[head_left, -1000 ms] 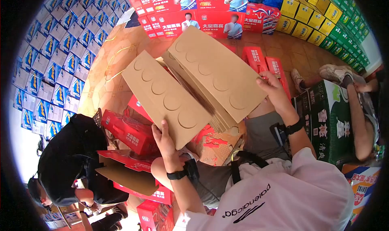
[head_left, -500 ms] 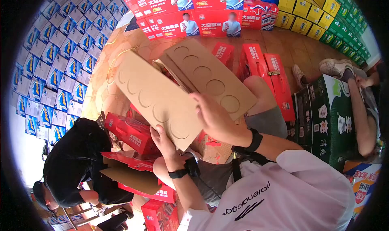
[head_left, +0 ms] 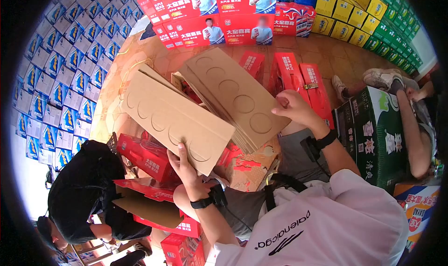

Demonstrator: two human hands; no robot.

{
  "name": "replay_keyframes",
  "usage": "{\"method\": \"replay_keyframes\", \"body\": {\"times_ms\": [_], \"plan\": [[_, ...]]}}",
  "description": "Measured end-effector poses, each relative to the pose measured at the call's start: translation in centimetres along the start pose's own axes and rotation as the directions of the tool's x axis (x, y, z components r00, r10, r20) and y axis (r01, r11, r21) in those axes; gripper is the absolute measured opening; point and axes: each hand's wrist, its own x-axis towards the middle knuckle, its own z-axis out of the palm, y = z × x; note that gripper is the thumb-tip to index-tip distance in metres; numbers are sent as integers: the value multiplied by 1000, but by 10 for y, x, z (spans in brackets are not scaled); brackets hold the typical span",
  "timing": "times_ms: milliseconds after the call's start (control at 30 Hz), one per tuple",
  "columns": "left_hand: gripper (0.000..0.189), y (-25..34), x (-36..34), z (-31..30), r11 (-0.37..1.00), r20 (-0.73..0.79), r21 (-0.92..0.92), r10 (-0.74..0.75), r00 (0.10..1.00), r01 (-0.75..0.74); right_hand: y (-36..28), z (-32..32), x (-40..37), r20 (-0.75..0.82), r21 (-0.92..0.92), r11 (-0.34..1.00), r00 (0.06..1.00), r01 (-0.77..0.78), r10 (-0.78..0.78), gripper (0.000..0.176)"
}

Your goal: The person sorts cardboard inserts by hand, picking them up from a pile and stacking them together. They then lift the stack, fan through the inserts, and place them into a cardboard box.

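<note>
My left hand grips the lower edge of a brown cardboard sheet with curved cuts along one side, its thumb on top. Beside it leans a stack of cardboard sheets with a row of round cuts on the top one. My right hand is closed at the right edge of that stack, thumb and curled fingers against the top sheet. Between the two cardboard pieces, part of an open carton shows, mostly hidden.
Red cartons lie around my legs, with an open red carton at lower left. A person in black bends at left. Green cartons stand at right beside another person's arm. Stacked red boxes line the back.
My right hand has moved right, from the left cardboard sheet to the edge of the stack. The left sheet has shifted slightly left, widening the lower gap between the pieces.
</note>
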Motion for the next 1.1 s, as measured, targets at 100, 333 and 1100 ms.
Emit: {"method": "replay_keyframes", "body": {"times_ms": [100,333,1100], "plan": [[48,-1,-1,2,999,11,42,12,1000,-13,3,2,-2,-35,82,997,999,-11,14,56],[44,-1,-4,2,999,26,24,24,999,-24,-41,-13,1,39,-135,985,993,-106,112,60],[47,-9,1,-3,990,27,138,21,999,-25,-99,-24,12,-56,742,664,977,-96,204,28]]}}
